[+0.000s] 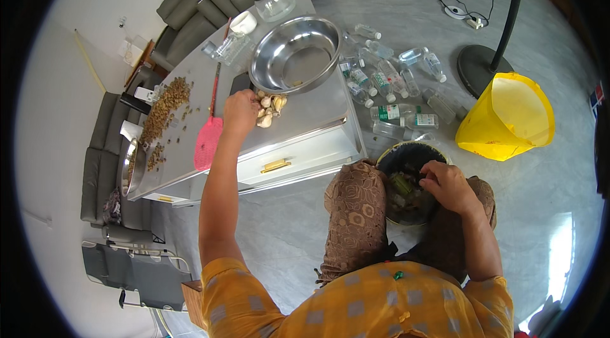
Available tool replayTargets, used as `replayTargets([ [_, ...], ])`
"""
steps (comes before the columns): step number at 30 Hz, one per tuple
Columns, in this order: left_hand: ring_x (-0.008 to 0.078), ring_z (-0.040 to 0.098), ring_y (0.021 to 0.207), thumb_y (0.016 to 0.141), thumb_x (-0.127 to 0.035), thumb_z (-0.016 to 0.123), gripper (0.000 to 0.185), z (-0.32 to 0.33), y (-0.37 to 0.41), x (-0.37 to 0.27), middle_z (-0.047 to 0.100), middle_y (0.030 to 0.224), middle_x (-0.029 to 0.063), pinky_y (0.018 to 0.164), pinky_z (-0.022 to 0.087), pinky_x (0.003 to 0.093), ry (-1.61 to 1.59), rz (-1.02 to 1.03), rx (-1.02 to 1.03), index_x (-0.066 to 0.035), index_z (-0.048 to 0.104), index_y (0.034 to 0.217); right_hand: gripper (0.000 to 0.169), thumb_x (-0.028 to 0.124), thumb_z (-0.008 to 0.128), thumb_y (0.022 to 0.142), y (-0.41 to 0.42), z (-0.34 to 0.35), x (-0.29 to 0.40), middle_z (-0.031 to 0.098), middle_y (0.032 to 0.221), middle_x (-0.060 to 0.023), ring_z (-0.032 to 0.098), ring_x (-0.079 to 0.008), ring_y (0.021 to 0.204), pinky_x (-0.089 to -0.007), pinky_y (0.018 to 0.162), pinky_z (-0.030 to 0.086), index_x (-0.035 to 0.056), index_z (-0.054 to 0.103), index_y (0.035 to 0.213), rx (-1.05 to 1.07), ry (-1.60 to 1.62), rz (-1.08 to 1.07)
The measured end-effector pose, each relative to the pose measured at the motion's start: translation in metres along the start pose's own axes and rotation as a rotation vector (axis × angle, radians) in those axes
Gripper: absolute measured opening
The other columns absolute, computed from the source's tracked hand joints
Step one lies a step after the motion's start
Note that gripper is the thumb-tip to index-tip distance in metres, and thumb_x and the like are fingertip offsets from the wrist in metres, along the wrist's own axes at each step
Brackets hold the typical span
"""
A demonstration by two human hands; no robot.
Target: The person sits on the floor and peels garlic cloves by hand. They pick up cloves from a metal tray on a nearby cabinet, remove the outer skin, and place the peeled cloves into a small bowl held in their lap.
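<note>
My left hand [241, 108] reaches onto the grey table, its fingers at the left edge of a small pile of garlic bulbs and cloves [268, 108]; whether it grips one is hidden. Just beyond the pile, a wide stainless steel bowl [296, 54] stands near the table's corner with a small pale piece, perhaps a clove, inside. Over a dark bin [411, 147] between my knees is my right hand [443, 184], its fingertips bent together; I cannot tell if something is between them. The bin holds scraps and a green item [401, 184].
A pink fly swatter [208, 143], a plastic bottle [234, 49], a white cup [243, 22] and a glass pot [274, 3] are on the table. Several empty bottles [381, 81] lie on the floor, near a yellow bag [506, 119] and a black stand base [485, 69].
</note>
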State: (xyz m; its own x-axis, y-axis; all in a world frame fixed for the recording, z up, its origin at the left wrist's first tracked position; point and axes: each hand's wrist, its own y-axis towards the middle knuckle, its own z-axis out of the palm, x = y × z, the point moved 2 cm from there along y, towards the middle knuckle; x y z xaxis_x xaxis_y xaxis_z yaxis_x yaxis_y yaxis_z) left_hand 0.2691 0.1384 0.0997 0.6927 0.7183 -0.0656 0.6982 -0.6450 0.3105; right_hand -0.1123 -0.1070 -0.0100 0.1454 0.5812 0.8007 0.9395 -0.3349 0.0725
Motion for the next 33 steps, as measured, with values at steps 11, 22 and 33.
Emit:
replayTargets([
  [11,0.0148,0.061,0.069,0.08,-0.004,0.061,0.014,-0.047,-0.032,-0.019,0.066,0.078,0.0069,0.062,0.046,0.0268,-0.661,-0.227,-0.128,0.0,0.066,0.092,0.02,0.013,0.065,0.078,0.001,0.001,0.006,0.06,0.075,-0.0136,0.06,-0.0296,0.069,-0.0372,0.063,0.046,0.0014,0.058,0.092,-0.041,0.039,-0.013],
  [22,0.0098,0.053,0.072,0.086,-0.004,0.059,0.028,0.058,-0.103,-0.259,0.061,0.096,0.0073,0.062,0.04,0.0225,-2.081,-0.292,0.946,0.001,0.057,0.113,0.023,0.005,0.06,0.088,0.001,-0.017,0.008,0.058,0.083,-0.002,0.054,-0.0066,0.071,-0.0228,0.061,0.046,0.0004,0.055,0.11,-0.256,0.715,0.052],
  [33,0.0124,0.052,0.074,0.091,-0.008,0.055,0.025,0.097,-0.122,-0.283,0.06,0.097,0.0071,0.061,0.043,0.0243,-2.186,-0.427,0.935,0.001,0.058,0.115,0.026,0.002,0.069,0.077,-0.002,-0.023,0.003,0.06,0.085,-0.0076,0.059,-0.0165,0.072,-0.028,0.063,0.048,0.0022,0.06,0.101,-0.396,0.252,-0.187],
])
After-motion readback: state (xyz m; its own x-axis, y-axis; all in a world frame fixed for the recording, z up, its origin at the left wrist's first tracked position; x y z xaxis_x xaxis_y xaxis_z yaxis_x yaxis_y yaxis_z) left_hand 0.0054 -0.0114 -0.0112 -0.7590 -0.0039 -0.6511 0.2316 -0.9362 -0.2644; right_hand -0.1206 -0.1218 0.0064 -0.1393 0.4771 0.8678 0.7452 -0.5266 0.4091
